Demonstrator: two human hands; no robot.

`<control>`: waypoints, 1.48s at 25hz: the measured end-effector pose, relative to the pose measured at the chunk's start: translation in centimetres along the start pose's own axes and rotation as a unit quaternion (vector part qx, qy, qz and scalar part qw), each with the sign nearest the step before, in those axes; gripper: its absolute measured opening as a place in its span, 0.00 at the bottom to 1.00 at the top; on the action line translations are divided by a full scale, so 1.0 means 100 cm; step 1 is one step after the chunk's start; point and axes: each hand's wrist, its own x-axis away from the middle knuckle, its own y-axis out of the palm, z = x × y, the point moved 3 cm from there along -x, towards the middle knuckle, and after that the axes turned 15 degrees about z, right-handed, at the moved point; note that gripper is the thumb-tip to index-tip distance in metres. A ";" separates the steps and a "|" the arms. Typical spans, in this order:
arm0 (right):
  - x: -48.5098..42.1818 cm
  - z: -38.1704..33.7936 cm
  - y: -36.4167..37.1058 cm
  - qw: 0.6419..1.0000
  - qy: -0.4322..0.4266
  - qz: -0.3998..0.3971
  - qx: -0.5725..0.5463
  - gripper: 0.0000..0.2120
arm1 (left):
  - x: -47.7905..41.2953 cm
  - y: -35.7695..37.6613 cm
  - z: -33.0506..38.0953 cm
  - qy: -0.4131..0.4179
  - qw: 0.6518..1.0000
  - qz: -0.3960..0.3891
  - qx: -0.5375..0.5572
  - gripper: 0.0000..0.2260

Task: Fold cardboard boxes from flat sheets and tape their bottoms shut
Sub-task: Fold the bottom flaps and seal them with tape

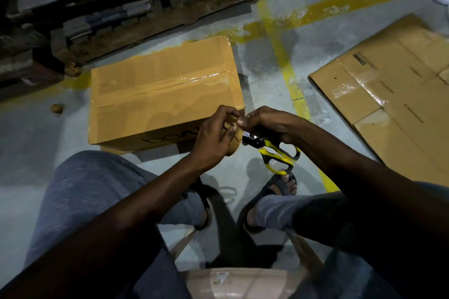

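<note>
My left hand held the tape roll; my right hand gripped the scissors while picking at the tape. Risk: the close blades might have nicked my fingers.

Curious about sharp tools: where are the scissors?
In the head view, the scissors are gripped in the right hand, centre frame, just right of the taped box.

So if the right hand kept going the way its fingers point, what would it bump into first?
The left hand: the right hand, holding scissors, points its fingers leftward at the left fingertips, nearly touching. The taped box lies beyond, though depth is unclear.
</note>
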 end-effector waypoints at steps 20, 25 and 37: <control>0.006 -0.011 0.001 0.989 -0.071 -0.002 0.128 0.06 | -0.009 -0.007 -0.010 -0.076 0.995 -0.063 -0.002 0.24; 0.005 -0.009 -0.004 0.984 -0.080 -0.040 0.152 0.07 | -0.016 -0.018 -0.014 0.050 0.966 -0.161 -0.195 0.25; -0.010 0.004 -0.009 0.981 -0.092 0.032 0.169 0.08 | -0.018 0.002 -0.033 -0.333 0.939 -0.054 0.057 0.10</control>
